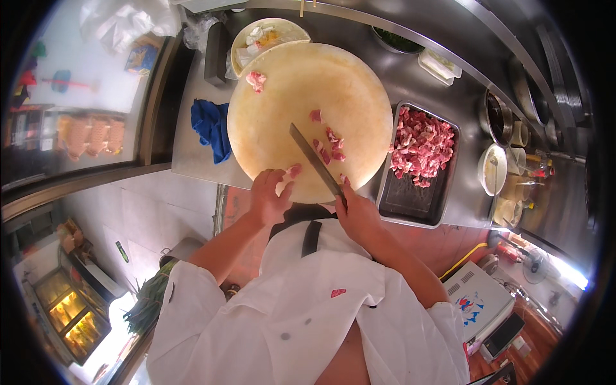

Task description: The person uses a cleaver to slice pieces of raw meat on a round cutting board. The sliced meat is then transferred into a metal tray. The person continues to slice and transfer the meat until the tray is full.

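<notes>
On a large round chopping board [269, 115] lie several pieces of raw red meat [332, 137]. My right hand [358, 211] grips a kitchen knife [315, 156], its blade slanting up and left across the board. Another small bit of meat [344, 178] shows beside the knife handle. At the board's near left edge is my left hand [270, 198], thumb and fingers apart. Its fingertips are at a piece of meat [294, 170], apparently touching it. A fattier chunk [256, 81] sits alone at the far left of the board.
Right of the board, a metal tray [409, 207] holds a heap of cut meat [423, 144]. A blue cloth [210, 130] lies to the left. Behind stands a bowl with scraps [238, 45]. Farther right are a white bowl [492, 171] and several containers [515, 187].
</notes>
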Action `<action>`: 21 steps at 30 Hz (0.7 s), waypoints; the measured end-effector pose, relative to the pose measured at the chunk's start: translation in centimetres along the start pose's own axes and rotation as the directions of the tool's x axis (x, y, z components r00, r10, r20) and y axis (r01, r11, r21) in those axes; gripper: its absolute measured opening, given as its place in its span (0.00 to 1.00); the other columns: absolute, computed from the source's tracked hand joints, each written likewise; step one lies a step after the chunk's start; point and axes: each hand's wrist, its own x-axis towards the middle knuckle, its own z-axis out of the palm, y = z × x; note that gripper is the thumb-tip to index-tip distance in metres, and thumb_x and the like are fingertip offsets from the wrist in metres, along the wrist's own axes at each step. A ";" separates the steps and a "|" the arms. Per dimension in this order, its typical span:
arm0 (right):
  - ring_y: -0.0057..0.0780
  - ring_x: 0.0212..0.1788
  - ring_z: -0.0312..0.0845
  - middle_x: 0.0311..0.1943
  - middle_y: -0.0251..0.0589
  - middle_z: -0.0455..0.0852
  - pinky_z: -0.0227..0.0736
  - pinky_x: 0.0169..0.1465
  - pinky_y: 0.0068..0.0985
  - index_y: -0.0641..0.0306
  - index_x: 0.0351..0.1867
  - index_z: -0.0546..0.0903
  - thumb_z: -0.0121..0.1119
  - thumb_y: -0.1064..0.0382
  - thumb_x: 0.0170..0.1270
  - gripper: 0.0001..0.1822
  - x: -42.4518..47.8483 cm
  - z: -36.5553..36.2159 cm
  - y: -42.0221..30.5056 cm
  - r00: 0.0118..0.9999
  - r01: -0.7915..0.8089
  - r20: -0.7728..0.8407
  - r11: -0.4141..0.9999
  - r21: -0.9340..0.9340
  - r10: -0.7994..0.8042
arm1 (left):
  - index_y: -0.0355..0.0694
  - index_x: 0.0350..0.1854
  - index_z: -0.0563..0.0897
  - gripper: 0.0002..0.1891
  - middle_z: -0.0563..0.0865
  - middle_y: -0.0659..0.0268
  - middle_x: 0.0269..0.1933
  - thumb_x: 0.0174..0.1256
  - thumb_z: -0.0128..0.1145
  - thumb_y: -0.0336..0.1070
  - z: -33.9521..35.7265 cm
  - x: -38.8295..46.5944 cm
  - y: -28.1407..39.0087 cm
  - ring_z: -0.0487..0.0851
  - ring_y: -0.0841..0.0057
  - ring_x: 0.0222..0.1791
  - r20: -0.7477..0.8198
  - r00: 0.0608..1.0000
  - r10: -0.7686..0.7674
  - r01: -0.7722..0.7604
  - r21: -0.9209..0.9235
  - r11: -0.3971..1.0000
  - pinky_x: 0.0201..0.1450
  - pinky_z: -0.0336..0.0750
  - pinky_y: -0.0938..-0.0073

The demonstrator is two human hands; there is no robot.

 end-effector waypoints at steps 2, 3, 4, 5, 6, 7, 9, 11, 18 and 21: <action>0.58 0.34 0.88 0.28 0.53 0.88 0.82 0.41 0.53 0.60 0.54 0.77 0.53 0.58 0.81 0.11 -0.2 0.3 0.1 0.999 0.032 0.035 0.999 -0.009 -0.031 | 0.43 0.50 0.86 0.15 0.87 0.64 0.43 0.60 0.70 0.28 -0.4 0.6 -0.3 0.85 0.59 0.45 -0.046 0.990 0.130 -0.125 0.103 0.987 0.47 0.79 0.56; 0.58 0.34 0.87 0.28 0.53 0.88 0.82 0.41 0.52 0.60 0.55 0.76 0.53 0.58 0.81 0.11 -0.3 0.4 0.1 0.997 0.050 0.054 0.999 -0.016 -0.049 | 0.43 0.50 0.87 0.16 0.87 0.64 0.44 0.60 0.70 0.27 -0.4 1.0 -0.2 0.85 0.59 0.45 -0.025 0.984 0.178 -0.174 0.104 0.979 0.47 0.79 0.56; 0.57 0.34 0.88 0.28 0.52 0.88 0.82 0.41 0.52 0.60 0.55 0.77 0.53 0.58 0.81 0.11 -0.3 0.4 -0.2 0.996 0.070 0.061 0.997 -0.035 -0.067 | 0.44 0.51 0.87 0.16 0.87 0.65 0.45 0.60 0.70 0.27 -0.4 1.5 -0.2 0.85 0.60 0.46 -0.004 0.974 0.225 -0.224 0.102 0.969 0.48 0.79 0.56; 0.57 0.34 0.88 0.28 0.52 0.88 0.82 0.40 0.51 0.60 0.55 0.77 0.53 0.59 0.81 0.11 -0.4 0.3 -0.7 0.994 0.089 0.068 0.995 -0.053 -0.086 | 0.45 0.51 0.87 0.17 0.86 0.65 0.45 0.59 0.70 0.26 -0.4 1.7 -0.2 0.85 0.61 0.46 0.017 0.962 0.272 -0.272 0.100 0.957 0.48 0.79 0.57; 0.56 0.34 0.88 0.28 0.51 0.88 0.82 0.40 0.51 0.60 0.55 0.77 0.53 0.59 0.81 0.10 -0.4 0.2 -1.1 0.992 0.110 0.075 0.991 -0.073 -0.105 | 0.46 0.51 0.87 0.17 0.86 0.66 0.45 0.59 0.69 0.26 -0.2 1.8 -0.5 0.85 0.62 0.47 0.013 0.959 0.282 -0.282 0.112 0.953 0.49 0.79 0.57; 0.55 0.34 0.88 0.29 0.51 0.88 0.82 0.40 0.51 0.60 0.55 0.77 0.53 0.59 0.81 0.11 -0.5 0.2 -1.3 0.990 0.119 0.084 0.990 -0.080 -0.112 | 0.46 0.52 0.88 0.17 0.86 0.67 0.45 0.59 0.69 0.26 0.1 1.8 -0.9 0.85 0.62 0.47 0.009 0.956 0.292 -0.291 0.124 0.949 0.49 0.78 0.58; 0.54 0.35 0.89 0.30 0.51 0.89 0.82 0.40 0.50 0.60 0.56 0.77 0.52 0.59 0.81 0.11 -0.7 0.3 -1.5 0.987 0.133 0.102 0.987 -0.094 -0.123 | 0.47 0.52 0.88 0.18 0.86 0.67 0.45 0.58 0.69 0.25 0.2 1.8 -1.2 0.85 0.63 0.47 0.015 0.955 0.298 -0.297 0.137 0.945 0.50 0.78 0.60; 0.54 0.36 0.89 0.31 0.51 0.89 0.82 0.40 0.51 0.60 0.57 0.77 0.52 0.59 0.82 0.11 -0.6 0.4 -1.5 0.987 0.116 0.124 0.988 -0.106 -0.102 | 0.47 0.52 0.88 0.19 0.86 0.68 0.45 0.57 0.69 0.26 0.0 1.8 -1.2 0.85 0.64 0.48 0.033 0.957 0.288 -0.290 0.139 0.947 0.52 0.77 0.61; 0.58 0.37 0.88 0.33 0.54 0.90 0.81 0.43 0.54 0.60 0.59 0.77 0.52 0.56 0.82 0.14 -0.1 0.2 0.8 0.982 0.032 0.190 0.998 -0.059 -0.020 | 0.44 0.46 0.90 0.14 0.87 0.66 0.45 0.57 0.72 0.28 -0.2 2.1 -1.0 0.85 0.62 0.48 0.017 0.947 0.320 -0.318 0.171 0.932 0.54 0.76 0.60; 0.59 0.37 0.88 0.33 0.55 0.90 0.81 0.43 0.54 0.60 0.60 0.78 0.53 0.55 0.81 0.15 -0.2 0.2 1.8 0.989 0.009 0.149 0.998 -0.069 0.002 | 0.45 0.50 0.92 0.16 0.86 0.69 0.44 0.59 0.68 0.28 -0.5 2.3 -0.9 0.84 0.65 0.47 0.018 0.941 0.338 -0.335 0.192 0.922 0.53 0.75 0.64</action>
